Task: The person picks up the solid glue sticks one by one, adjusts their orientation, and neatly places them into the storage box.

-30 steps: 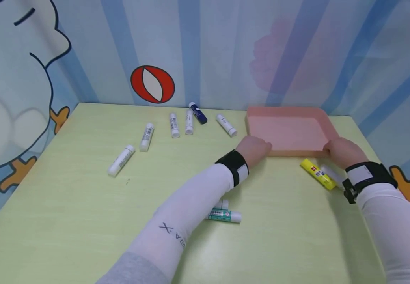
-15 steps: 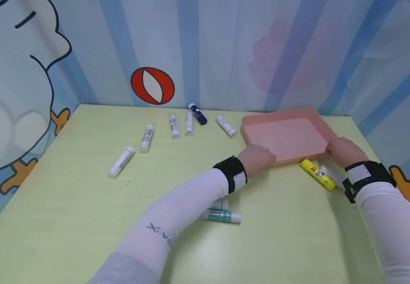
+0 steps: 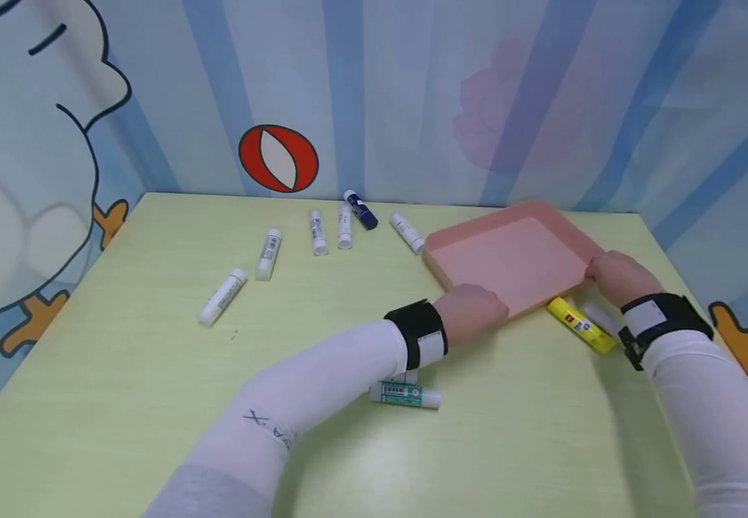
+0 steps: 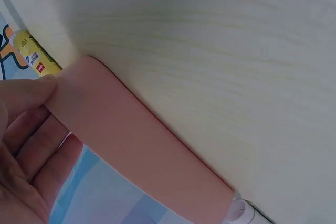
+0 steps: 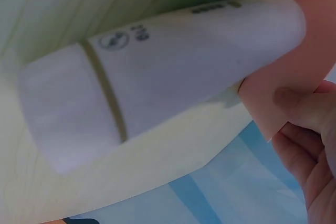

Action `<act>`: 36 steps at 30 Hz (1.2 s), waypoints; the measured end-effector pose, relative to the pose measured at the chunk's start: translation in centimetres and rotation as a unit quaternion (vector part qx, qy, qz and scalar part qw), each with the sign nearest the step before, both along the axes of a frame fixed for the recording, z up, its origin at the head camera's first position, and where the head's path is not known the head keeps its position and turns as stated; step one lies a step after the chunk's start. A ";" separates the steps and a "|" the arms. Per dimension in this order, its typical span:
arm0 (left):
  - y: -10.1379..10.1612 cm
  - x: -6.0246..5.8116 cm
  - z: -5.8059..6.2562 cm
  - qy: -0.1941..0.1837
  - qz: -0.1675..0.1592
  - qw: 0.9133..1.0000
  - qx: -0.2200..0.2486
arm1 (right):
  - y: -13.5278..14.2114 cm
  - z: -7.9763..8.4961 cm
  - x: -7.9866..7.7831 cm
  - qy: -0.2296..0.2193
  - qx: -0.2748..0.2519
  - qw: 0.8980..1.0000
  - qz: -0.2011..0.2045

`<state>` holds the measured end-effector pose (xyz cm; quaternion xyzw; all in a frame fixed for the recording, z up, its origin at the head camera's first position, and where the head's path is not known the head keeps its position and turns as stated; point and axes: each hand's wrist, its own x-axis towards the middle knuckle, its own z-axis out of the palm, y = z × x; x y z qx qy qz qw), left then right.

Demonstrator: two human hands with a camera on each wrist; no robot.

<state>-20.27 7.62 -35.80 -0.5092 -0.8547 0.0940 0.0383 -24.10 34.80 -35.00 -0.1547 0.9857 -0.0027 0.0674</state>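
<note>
A shallow pink tray [image 3: 516, 252] lies at an angle on the table, towards the back right. My left hand [image 3: 474, 314] pinches its near rim, thumb on the outer wall [image 4: 131, 129] and fingers inside in the left wrist view. At the tray's right corner, my right hand [image 3: 621, 277] pinches the rim in the same way. A yellow glue stick [image 3: 581, 326] lies against or very near the tray's front side. Beside it, partly under my right wrist, is a white glue stick [image 5: 194, 61]. Another white glue stick [image 3: 407, 232] is at the tray's left corner.
Several white glue sticks lie to the left, including one at the far left [image 3: 221, 297], plus a dark blue one [image 3: 360, 209] near the back edge. A green-labelled glue stick [image 3: 405, 395] lies below my left forearm, beside another partly hidden one. A printed curtain [image 3: 400, 93] hangs behind.
The tray has slid left and turned, its left side coming nearer to me. My left hand has moved towards me with it. The white glue stick at its left corner has shifted slightly left.
</note>
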 end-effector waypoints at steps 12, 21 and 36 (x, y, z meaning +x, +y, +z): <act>-2.7 0.8 0.2 -0.046 -0.022 0.999 0.010 | -2.1 0.1 0.3 0.007 -0.016 0.999 0.041; -5.1 1.2 -0.1 -0.079 -0.027 0.996 0.032 | -4.3 0.2 1.1 0.024 0.001 0.996 0.090; -9.3 1.4 0.2 -0.172 -0.018 0.983 0.064 | -7.2 -0.2 2.3 0.072 0.032 0.985 0.153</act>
